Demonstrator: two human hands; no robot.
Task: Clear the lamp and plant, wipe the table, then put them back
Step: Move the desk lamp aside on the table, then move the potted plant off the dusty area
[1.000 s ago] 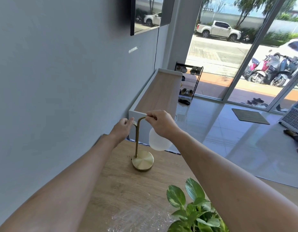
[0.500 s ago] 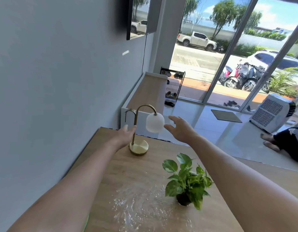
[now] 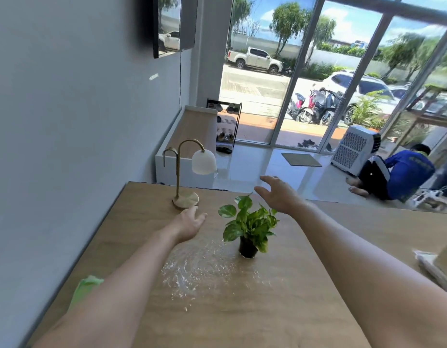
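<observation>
A brass desk lamp [image 3: 186,172] stands upright at the far left corner of the wooden table [image 3: 132,222], its round base flat on the top and its frosted white shade [image 3: 203,162] hanging from the curved arm out toward the right. A potted pothos plant [image 3: 248,226] in a small dark pot stands upright nearer the middle of the table, to the right of the lamp and apart from it.

The left hand [image 3: 188,223] hovers just on the near side of the lamp base, between the base and the plant, palm turned inward with the fingers loosely apart and nothing in it. It does not touch the lamp. The right hand [image 3: 280,194] is raised beyond and to the right of the plant, above its far leaves, fingers spread and empty; the lamp shade is well to its left.

A patch of wet streaks [image 3: 204,272] glistens on the tabletop in front of the plant, between the two forearms. A green cloth [image 3: 85,288] lies at the table's left edge, partly hidden behind the left forearm. On the floor beyond the table, a person in a blue top [image 3: 403,175] crouches near a white air cooler [image 3: 354,153].
</observation>
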